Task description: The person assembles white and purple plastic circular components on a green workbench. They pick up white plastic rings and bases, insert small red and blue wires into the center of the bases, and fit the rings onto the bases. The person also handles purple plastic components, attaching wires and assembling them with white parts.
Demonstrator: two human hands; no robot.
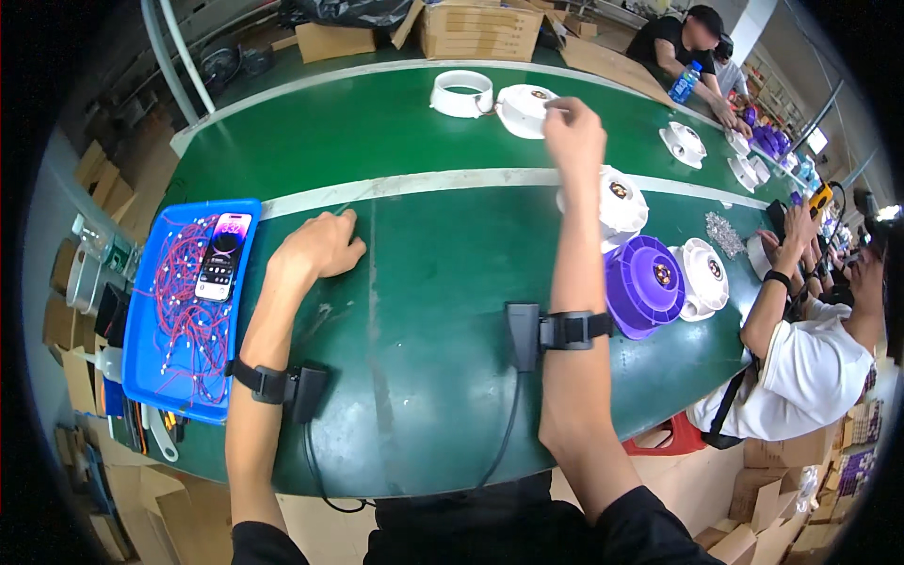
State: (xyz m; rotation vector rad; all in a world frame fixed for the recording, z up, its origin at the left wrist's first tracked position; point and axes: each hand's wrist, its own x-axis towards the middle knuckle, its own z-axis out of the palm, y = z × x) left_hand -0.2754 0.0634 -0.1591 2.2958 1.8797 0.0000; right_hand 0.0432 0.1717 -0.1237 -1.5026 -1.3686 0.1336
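My right hand (pixel 576 139) reaches far over the green table, its fingers bent together at the right edge of a white round plastic housing (pixel 520 115). Whether the fingertips grip the rim or something small is hidden. A white plastic ring (pixel 461 95) stands just left of that housing. My left hand (pixel 320 247) rests on the table, holding nothing, with thumb and forefinger apart. It is nearest to a blue tray (pixel 247 273) of thin red wires (pixel 179 282), on which a phone (pixel 224 256) lies. Black straps with small boxes circle both my wrists.
Right of my forearm sit more white housings (pixel 621 209) (pixel 704 280), a purple one (pixel 646 285) and a heap of small metal parts (pixel 723 234). A pale strip (pixel 424 182) crosses the table (pixel 443 377). Co-workers (pixel 810 348) (pixel 673 52) work at the right; cardboard boxes (pixel 480 33) stand behind.
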